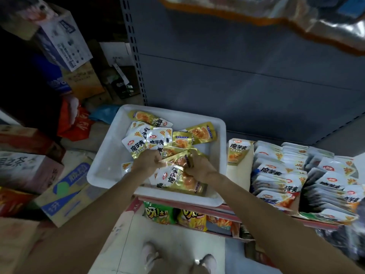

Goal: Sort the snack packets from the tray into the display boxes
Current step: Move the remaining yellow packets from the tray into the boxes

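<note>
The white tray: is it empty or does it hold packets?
Not empty: the tray holds loose packets, and both hands grip some.

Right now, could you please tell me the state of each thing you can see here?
Tray: holds loose packets.
Packets: scattered, overlapping.
Left hand: grips packets.
Right hand: grips packets.
Display boxes: filled with upright rows.
Cream box: one packet standing inside.
</note>
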Demonstrator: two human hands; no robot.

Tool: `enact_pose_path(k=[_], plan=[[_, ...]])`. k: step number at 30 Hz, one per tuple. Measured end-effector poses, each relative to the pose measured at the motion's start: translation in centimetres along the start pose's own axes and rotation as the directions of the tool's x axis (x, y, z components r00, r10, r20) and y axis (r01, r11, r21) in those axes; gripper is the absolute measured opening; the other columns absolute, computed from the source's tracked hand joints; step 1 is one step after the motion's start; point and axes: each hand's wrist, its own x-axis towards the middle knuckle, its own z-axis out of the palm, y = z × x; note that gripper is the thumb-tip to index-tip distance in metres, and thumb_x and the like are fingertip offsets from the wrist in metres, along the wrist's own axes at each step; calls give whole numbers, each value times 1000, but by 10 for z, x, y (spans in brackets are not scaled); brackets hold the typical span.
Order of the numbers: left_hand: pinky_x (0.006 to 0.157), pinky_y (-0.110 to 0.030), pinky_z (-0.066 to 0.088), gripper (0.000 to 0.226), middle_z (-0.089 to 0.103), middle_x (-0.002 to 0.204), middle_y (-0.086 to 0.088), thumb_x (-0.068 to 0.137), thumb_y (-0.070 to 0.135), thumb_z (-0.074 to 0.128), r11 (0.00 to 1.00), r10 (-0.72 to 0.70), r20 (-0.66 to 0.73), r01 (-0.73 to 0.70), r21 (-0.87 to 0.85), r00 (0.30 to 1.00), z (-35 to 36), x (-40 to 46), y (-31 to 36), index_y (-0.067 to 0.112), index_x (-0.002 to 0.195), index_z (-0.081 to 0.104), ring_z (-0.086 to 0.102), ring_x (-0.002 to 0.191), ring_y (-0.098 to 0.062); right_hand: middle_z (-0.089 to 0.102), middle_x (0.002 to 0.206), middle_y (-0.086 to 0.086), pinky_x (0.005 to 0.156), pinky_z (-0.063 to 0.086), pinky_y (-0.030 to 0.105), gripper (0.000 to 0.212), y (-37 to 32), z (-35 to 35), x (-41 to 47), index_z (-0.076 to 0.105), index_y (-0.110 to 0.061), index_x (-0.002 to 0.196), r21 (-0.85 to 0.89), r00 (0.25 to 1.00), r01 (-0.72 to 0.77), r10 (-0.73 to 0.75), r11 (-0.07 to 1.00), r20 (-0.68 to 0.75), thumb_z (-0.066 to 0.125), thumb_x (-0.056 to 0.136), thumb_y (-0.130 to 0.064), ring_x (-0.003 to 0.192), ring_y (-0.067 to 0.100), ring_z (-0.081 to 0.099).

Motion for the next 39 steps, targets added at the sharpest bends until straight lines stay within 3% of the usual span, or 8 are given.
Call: enact_pose_path(k=[5,12,15,21,26,31,35,39], plan=[[70,-15,44,11,66,82,2,78,15,75,928,-31,-176,-37,-371,984,-25,-11,22,9,81,66,61,80,-8,64,110,18,74,47,34,30,4,-15,-1,49,-11,123,9,962,55,-51,998,-269,50,93,-9,97,35,61],[81,-34,52,24,68,96,-14,76,17,78,779,-242,-162,92,-620,957,-42,-9,30,9,92,63,67,83,-19,67,94,18,76,53,39,13,7,-43,-14,56,-6,102,129,919,98,-40,987,-392,47,95,-9,86,34,65],[69,-30,52,16,65,77,-10,83,2,67,752,-119,-265,-88,-653,957,-46,-14,45,12,75,58,65,56,-4,65,98,17,70,48,32,20,8,-55,-20,52,-6,112,27,920,88,-71,996,-386,52,93,-14,90,32,63],[67,-26,49,13,67,78,-6,89,13,62,857,258,-439,-414,-307,861,-59,-20,97,4,97,67,63,69,-9,50,126,16,97,37,36,71,16,-89,-42,30,-9,142,-50,768,216,-201,975,-609,68,84,-24,120,30,42],[75,-43,55,15,70,82,-4,85,24,64,836,422,-243,-479,-268,873,-38,-22,141,14,95,69,67,78,-22,63,111,2,86,44,21,57,20,-127,-76,47,-20,135,11,773,381,-312,924,-552,69,83,-15,102,15,59],[78,-25,52,18,72,92,-10,82,8,70,830,382,-239,-445,-336,893,-4,-20,175,2,99,68,68,82,-17,69,79,9,71,49,35,6,47,-141,-81,64,-6,88,65,780,287,-194,956,-595,65,82,-6,77,29,64],[100,-31,43,64,52,135,-13,79,12,74,952,272,139,-245,-183,952,26,-10,167,0,135,44,53,121,-26,70,84,8,73,54,35,7,67,-143,-80,57,-8,83,214,777,216,-34,953,-629,64,83,-5,80,24,66],[109,-36,35,97,30,153,-2,72,28,79,986,137,416,-163,27,899,51,-4,153,17,149,21,36,136,-22,65,78,7,58,44,22,16,75,-138,-80,51,-13,82,148,793,182,-56,972,-607,62,81,-1,71,22,60]])
